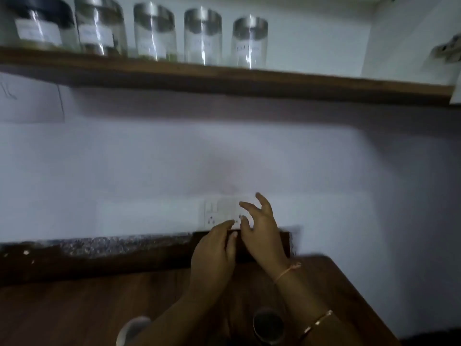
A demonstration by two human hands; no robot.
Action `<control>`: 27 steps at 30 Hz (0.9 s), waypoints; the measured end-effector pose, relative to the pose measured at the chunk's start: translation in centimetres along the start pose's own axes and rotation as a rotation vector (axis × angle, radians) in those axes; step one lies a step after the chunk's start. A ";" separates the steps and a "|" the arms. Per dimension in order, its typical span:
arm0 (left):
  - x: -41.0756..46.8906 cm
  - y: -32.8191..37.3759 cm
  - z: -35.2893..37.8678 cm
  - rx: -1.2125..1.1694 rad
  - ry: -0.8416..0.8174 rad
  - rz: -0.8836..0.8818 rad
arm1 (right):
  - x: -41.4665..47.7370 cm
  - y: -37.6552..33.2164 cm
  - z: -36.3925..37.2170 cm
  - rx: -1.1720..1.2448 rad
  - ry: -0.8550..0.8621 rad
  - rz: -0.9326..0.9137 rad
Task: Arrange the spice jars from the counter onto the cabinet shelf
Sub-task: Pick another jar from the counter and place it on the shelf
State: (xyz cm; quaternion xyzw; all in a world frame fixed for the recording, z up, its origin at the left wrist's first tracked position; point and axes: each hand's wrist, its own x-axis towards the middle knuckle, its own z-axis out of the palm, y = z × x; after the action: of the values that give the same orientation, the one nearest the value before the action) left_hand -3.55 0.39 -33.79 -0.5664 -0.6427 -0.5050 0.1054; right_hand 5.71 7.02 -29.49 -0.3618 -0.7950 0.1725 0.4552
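Here, left hand [214, 248] and right hand [262, 228], grip spread — shelf [249, 78] open right of jars [154, 33].

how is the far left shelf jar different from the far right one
The far left jar has a black lid; the far right jar has a silver one. The far left jar looks wider, the far right jar slimmer. Something pale lies at the bottom of the far left jar; the far right jar looks nearly clear. Both are see-through, stand upright on the shelf and carry a white label.
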 end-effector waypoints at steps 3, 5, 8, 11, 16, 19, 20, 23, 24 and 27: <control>-5.2 -3.4 1.2 0.045 -0.167 -0.163 | -3.8 3.2 2.3 -0.029 -0.202 0.178; -8.3 -5.0 1.8 0.050 -0.290 -0.281 | -6.2 5.0 3.6 -0.090 -0.341 0.281; -11.6 -6.7 2.2 0.102 -0.449 -0.375 | -9.2 7.4 4.9 -0.229 -0.431 0.314; -13.7 -7.3 2.5 0.145 -0.564 -0.327 | -11.4 9.5 5.3 -0.299 -0.467 0.406; -13.8 -6.6 3.1 0.147 -0.565 -0.348 | -13.5 12.4 5.2 -0.348 -0.567 0.508; -13.2 -6.1 3.3 0.129 -0.565 -0.338 | -14.4 13.3 5.5 -0.422 -0.601 0.468; -13.0 -6.1 3.3 0.118 -0.555 -0.335 | -14.5 13.5 5.5 -0.432 -0.577 0.448; -12.1 -6.1 3.5 0.105 -0.540 -0.334 | -14.1 14.1 5.2 -0.391 -0.527 0.436; -11.7 -6.2 3.6 0.097 -0.537 -0.337 | -13.9 14.2 5.1 -0.369 -0.525 0.435; -10.0 -6.7 3.5 0.013 -0.526 -0.406 | -12.2 13.8 4.4 -0.265 -0.510 0.435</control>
State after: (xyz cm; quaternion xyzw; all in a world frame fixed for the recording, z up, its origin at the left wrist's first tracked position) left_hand -4.23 -2.17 -46.01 -0.5369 -0.7509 -0.3479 -0.1636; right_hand 11.67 7.67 -47.45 -0.5236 -0.8031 0.2454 0.1438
